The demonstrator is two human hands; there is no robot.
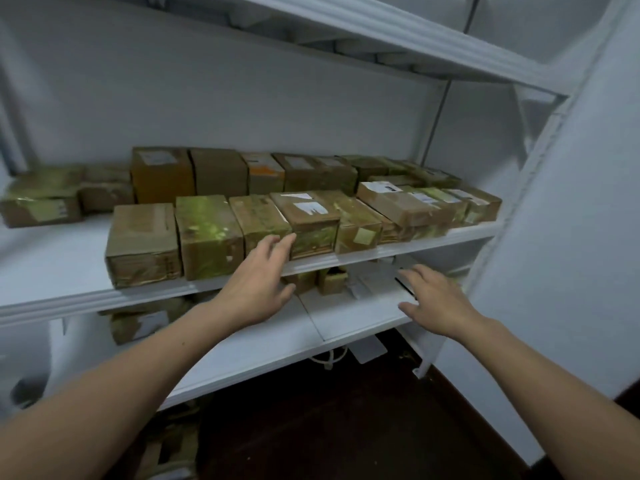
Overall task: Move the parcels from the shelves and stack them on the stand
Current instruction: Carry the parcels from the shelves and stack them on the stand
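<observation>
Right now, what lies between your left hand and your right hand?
Head view: between left hand and right hand sit small brown parcels and flat white items on the lower shelf.

Nothing written can be read. White stickers (pixel 310 206) sit on several brown parcels (pixel 207 233) on the middle shelf (pixel 52 271), but their print is too blurred to make out.

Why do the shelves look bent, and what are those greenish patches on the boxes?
Head view: the wide-angle lens bows the front edge of the middle shelf; head view: greenish glare sits on the taped front-row parcel; head view: the light is dim, the frame soft, the white label unreadable, the left hand and right hand slightly smeared.
</observation>
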